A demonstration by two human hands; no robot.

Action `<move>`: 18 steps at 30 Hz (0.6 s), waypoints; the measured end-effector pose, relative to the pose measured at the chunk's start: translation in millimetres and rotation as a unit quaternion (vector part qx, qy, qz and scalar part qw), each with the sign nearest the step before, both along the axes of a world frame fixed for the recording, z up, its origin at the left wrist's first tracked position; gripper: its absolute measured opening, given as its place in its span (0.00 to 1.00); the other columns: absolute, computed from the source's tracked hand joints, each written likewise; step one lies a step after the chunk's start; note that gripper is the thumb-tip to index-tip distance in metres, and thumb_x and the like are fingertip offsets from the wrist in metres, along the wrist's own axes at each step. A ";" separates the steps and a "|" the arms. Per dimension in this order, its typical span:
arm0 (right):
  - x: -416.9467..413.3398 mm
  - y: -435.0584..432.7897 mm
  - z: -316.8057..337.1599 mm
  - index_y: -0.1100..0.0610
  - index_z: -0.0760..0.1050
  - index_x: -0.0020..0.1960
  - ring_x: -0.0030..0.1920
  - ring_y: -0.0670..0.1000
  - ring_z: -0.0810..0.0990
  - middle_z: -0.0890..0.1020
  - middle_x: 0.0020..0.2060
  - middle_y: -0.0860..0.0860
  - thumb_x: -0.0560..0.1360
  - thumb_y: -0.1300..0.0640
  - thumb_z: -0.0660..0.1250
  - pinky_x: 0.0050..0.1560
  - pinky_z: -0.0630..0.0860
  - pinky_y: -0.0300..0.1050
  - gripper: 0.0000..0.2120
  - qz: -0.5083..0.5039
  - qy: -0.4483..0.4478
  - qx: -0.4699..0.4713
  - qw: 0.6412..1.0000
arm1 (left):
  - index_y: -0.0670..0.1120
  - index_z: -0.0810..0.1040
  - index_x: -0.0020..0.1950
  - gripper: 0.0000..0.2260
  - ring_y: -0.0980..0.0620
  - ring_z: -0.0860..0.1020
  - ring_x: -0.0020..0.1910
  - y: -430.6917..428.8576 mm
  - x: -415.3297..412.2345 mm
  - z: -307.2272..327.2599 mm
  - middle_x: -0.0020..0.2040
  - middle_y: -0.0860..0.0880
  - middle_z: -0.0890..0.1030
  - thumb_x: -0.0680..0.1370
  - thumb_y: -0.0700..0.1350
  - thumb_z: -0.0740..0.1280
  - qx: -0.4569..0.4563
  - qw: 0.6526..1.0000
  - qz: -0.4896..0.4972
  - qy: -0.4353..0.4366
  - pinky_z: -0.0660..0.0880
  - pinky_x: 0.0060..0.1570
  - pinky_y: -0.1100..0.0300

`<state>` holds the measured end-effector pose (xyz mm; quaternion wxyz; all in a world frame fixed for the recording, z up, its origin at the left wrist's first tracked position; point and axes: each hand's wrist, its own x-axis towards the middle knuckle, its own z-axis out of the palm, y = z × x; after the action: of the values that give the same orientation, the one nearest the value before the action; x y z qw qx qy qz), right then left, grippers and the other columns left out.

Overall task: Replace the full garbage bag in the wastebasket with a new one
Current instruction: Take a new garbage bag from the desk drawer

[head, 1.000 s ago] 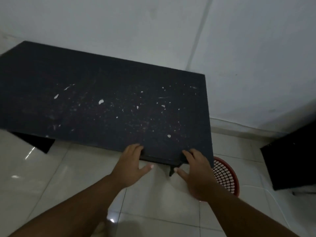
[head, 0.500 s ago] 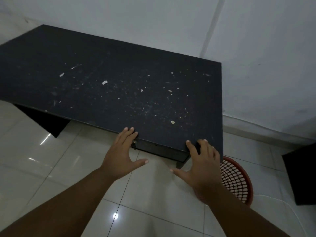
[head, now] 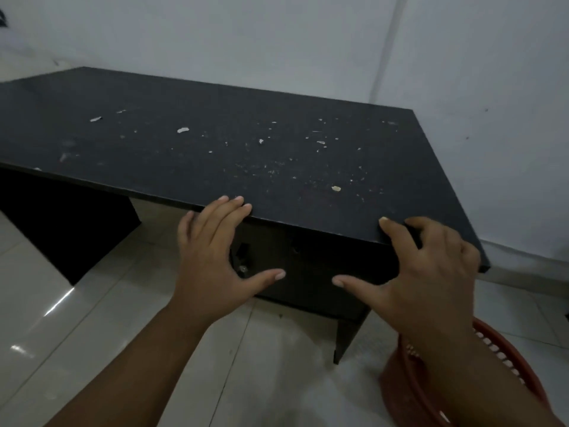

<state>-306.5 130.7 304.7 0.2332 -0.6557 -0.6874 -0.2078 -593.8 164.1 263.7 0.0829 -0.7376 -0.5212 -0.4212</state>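
Wastebasket (head: 397, 392) is tucked lower right, nearest the right hand (head: 431, 272); that and the left hand (head: 212, 260) are splayed on the desk (head: 215, 155), nothing gripped.

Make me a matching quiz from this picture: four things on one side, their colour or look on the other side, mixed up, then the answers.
Things:
1. desk
2. basket
3. floor
4. wall

Looks:
a. glossy pale tiles
b. red mesh
c. black, flecked with pale chips
d. plain, whitish

Pairs: 1-c, 2-b, 3-a, 4-d.
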 end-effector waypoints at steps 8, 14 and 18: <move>-0.5 7.2 -13.8 0.53 0.80 0.63 0.55 0.60 0.77 0.78 0.55 0.57 0.64 0.16 0.58 0.53 0.64 0.55 0.47 0.002 -0.010 0.098 0.995 | 0.47 0.70 0.76 0.46 0.51 0.62 0.80 8.3 4.0 -15.5 0.77 0.50 0.71 0.67 0.75 0.67 0.058 0.998 0.013 -0.008 0.54 0.78 0.40; 3.8 4.3 -14.8 0.52 0.79 0.65 0.56 0.59 0.76 0.78 0.56 0.56 0.65 0.17 0.58 0.55 0.64 0.54 0.47 0.016 -0.019 0.091 0.996 | 0.47 0.70 0.77 0.45 0.43 0.61 0.79 -2.3 18.7 -13.6 0.77 0.44 0.67 0.69 0.76 0.63 0.044 0.997 0.055 -0.021 0.61 0.74 0.36; 10.5 0.6 -13.9 0.51 0.77 0.69 0.58 0.59 0.76 0.77 0.59 0.56 0.65 0.17 0.57 0.56 0.65 0.55 0.48 0.032 -0.027 0.075 0.996 | 0.52 0.67 0.75 0.39 0.48 0.70 0.59 -16.3 40.7 -24.5 0.64 0.47 0.66 0.70 0.72 0.67 0.022 0.991 0.043 -0.127 0.73 0.54 0.56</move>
<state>-295.9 131.3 290.9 0.2694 -0.6082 -0.6963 -0.2694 -553.1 147.8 239.1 0.0505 -0.6532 -0.5490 -0.5191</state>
